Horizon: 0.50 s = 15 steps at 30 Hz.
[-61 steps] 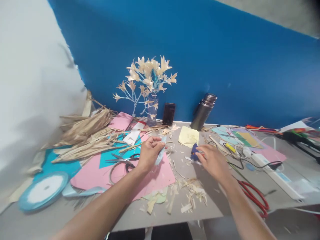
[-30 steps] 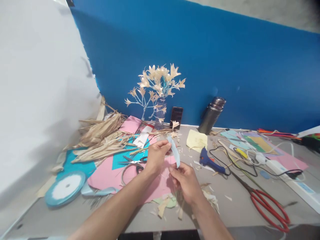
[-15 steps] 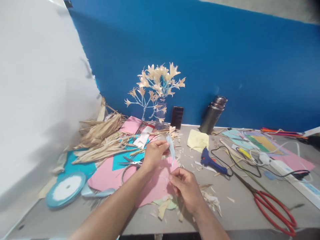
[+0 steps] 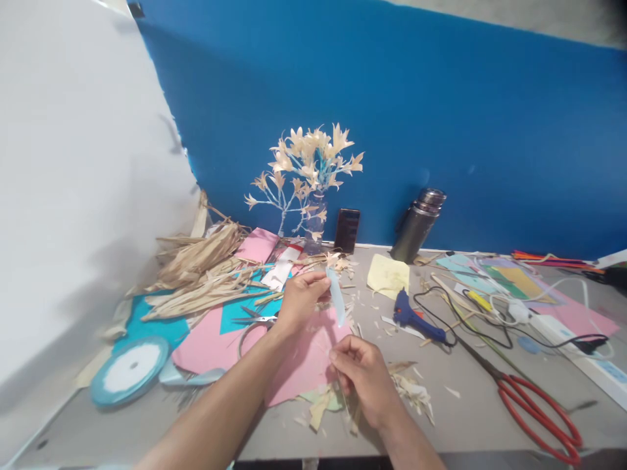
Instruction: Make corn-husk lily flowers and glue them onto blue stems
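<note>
Blue wall panel (image 4: 392, 117) behind a cluttered table (image 4: 441, 418). Left hand (image 4: 304, 299) pinches a pale blue strip (image 4: 336, 297) beside a small cream flower (image 4: 335, 260). Right hand (image 4: 360, 372), nearer the viewer, has thumb and forefinger together; whether they grip anything is unclear. Blue glue gun (image 4: 416, 320) lies right of both hands.

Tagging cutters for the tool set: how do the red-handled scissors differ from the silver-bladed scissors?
The red-handled scissors look bigger than the silver-bladed scissors. The red-handled scissors' dark blades look closed; the silver-bladed scissors' are spread. The red-handled scissors' loops show; the left forearm covers those of the silver-bladed scissors. Both lie unheld.
</note>
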Available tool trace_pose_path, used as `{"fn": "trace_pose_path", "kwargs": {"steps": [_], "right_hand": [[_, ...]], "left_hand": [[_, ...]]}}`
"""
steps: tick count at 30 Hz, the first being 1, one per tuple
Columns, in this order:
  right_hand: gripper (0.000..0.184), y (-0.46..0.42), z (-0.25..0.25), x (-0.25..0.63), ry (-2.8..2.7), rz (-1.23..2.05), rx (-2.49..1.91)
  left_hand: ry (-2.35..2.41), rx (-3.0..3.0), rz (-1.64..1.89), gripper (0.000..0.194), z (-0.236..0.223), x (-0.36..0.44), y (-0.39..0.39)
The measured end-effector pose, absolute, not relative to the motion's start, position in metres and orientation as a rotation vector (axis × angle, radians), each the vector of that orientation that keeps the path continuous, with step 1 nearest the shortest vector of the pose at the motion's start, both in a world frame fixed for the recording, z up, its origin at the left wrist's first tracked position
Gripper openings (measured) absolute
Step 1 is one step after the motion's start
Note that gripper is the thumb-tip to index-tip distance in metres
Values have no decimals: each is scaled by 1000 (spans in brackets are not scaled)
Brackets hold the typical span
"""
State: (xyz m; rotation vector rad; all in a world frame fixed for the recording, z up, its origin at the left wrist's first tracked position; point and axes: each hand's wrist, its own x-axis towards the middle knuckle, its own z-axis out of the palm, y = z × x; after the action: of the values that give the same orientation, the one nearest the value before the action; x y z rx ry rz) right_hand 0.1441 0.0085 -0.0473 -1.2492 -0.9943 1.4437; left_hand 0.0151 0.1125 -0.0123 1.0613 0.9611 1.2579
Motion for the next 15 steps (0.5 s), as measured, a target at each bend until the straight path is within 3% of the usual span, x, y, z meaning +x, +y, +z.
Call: {"fn": "trace_pose_path", "kwargs": {"steps": [15], "right_hand": [[48, 9, -53, 141, -871, 1552, -1130]], "left_hand": [[895, 885, 1299, 37, -9, 17, 110]]}}
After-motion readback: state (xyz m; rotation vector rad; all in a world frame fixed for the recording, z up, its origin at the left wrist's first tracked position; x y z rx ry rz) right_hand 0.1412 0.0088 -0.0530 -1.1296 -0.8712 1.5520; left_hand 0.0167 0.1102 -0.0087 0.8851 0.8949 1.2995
